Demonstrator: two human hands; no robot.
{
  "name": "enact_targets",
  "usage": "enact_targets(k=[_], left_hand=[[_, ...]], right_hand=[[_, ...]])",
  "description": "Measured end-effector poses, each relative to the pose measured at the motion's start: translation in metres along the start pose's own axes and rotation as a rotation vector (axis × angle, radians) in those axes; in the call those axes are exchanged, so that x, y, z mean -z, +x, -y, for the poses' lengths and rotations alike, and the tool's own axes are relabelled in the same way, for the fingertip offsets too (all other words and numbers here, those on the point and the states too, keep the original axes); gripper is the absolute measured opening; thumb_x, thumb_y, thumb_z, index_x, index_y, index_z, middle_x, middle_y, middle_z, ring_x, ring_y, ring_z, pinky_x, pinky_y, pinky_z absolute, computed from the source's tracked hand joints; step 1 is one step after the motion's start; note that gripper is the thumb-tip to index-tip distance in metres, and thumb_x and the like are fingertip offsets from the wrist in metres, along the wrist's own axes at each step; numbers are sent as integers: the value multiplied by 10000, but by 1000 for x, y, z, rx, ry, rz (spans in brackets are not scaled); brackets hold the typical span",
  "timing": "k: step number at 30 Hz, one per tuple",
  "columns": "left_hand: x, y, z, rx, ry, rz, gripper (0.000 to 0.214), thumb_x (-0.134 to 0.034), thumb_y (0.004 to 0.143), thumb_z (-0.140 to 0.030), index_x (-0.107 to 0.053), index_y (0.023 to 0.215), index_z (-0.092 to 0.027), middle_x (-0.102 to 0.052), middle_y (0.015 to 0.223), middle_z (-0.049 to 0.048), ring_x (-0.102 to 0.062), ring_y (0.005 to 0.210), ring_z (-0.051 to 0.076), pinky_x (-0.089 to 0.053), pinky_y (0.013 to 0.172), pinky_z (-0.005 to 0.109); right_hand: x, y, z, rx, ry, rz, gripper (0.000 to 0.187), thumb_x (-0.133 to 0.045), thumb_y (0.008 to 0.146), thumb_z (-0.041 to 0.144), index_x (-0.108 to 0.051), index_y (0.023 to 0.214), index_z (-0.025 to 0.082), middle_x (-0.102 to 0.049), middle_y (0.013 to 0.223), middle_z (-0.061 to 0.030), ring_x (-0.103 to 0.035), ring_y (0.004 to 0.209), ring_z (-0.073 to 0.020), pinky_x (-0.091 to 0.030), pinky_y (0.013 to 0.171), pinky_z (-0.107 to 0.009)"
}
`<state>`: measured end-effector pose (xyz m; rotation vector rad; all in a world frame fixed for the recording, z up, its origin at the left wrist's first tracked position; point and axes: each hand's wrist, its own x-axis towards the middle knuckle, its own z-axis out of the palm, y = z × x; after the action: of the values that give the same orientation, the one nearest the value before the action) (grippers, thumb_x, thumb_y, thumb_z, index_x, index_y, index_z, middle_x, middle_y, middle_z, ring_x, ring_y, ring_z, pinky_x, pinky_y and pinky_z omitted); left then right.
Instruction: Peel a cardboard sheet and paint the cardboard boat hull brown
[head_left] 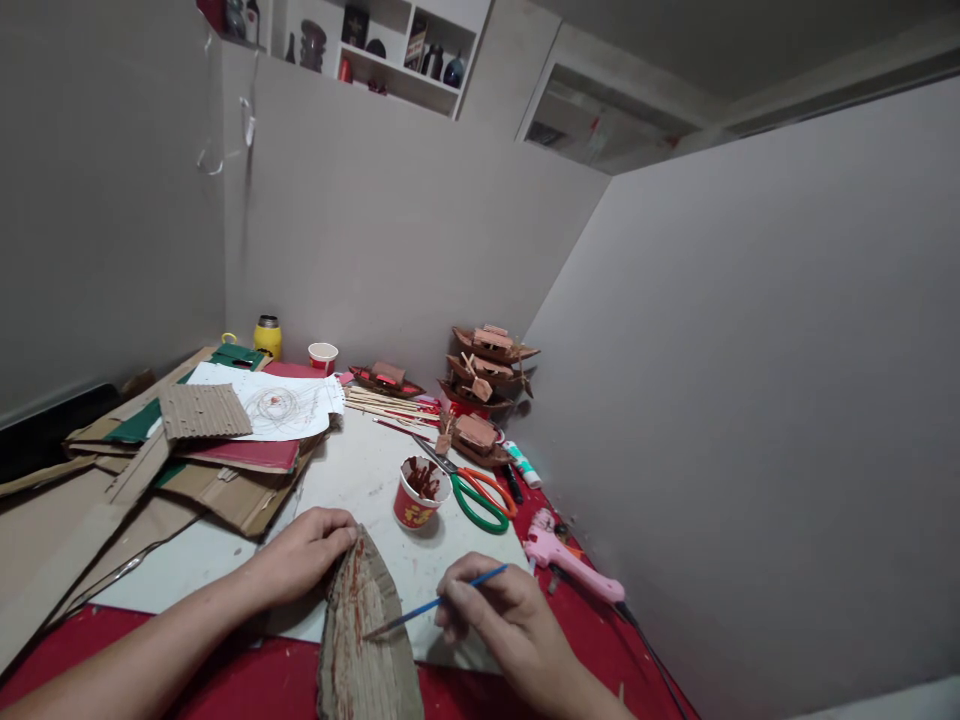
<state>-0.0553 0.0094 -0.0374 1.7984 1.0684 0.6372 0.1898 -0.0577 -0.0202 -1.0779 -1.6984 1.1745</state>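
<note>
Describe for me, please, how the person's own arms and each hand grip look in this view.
The left grip and right grip are bare human hands, with no glove, ring or watch visible. The left forearm and the visible part of the right forearm show no sleeve.

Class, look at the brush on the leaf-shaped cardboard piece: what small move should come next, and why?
Probably a short stroke with the paintbrush along the bare ridges of the cardboard piece. The right hand has the bristles at its surface, the left hand holds it near the tip, and reddish-brown streaks cover only part of its face.
</note>
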Motion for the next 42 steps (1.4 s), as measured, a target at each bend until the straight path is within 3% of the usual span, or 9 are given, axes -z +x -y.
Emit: enact_targets(k=[3, 9, 15, 19, 27, 36, 42], left_hand=[[0, 0, 0, 0, 3, -3, 283, -400, 851, -389, -467, 658, -194, -428, 642, -37, -422, 668, 153, -327, 624, 253], [0, 0, 0, -11, -2, 5, 296, -396, 852, -404, -485, 666, -191, -446, 643, -35, -430, 667, 155, -337, 627, 258], [0, 0, 1, -8, -1, -2, 299, -396, 849, -414, -469, 661, -194, -430, 636, -37, -420, 658, 153, -333, 617, 258], [0, 0, 1, -8, -3, 10, 294, -394, 852, -410, -460, 662, -195, -423, 641, -36, -416, 658, 151, -339, 622, 255], [1, 0, -2, -13, 20, 16, 316, -382, 863, -424, -472, 667, -192, -434, 646, -30, -428, 681, 161, -338, 631, 261], [0, 1, 1, -21, 15, 8, 281, -389, 861, -379, -456, 662, -192, -428, 651, -33, -429, 682, 157, -329, 631, 260], [1, 0, 1, -27, 11, 19, 299, -381, 875, -385, -485, 678, -186, -432, 651, -32, -424, 677, 157, -321, 623, 263]], right_hand=[[0, 1, 0, 47, -102, 11, 283, -555, 907, 399, -639, 784, 158, -676, 711, -50, -627, 609, -136, -508, 595, -233], [4, 5, -5, 134, -149, -127, 247, -537, 921, 367, -676, 903, 163, -703, 779, -69, -641, 626, -150, -514, 586, -244], [-1, 0, -2, 54, -82, 24, 289, -500, 940, 380, -648, 839, 153, -689, 763, -70, -640, 651, -143, -517, 624, -245], [-3, 0, -2, 5, -30, 47, 312, -497, 938, 407, -634, 838, 145, -683, 765, -74, -636, 635, -137, -515, 607, -240], [0, 5, -6, 96, -121, -82, 284, -507, 935, 395, -657, 887, 159, -693, 783, -67, -651, 652, -149, -523, 616, -246], [-7, 0, -3, -46, 59, 92, 304, -538, 909, 437, -614, 826, 155, -687, 733, -64, -637, 617, -138, -514, 604, -243], [-3, 5, -6, 90, -99, -55, 266, -508, 938, 373, -654, 878, 158, -690, 779, -63, -643, 640, -142, -509, 613, -238]])
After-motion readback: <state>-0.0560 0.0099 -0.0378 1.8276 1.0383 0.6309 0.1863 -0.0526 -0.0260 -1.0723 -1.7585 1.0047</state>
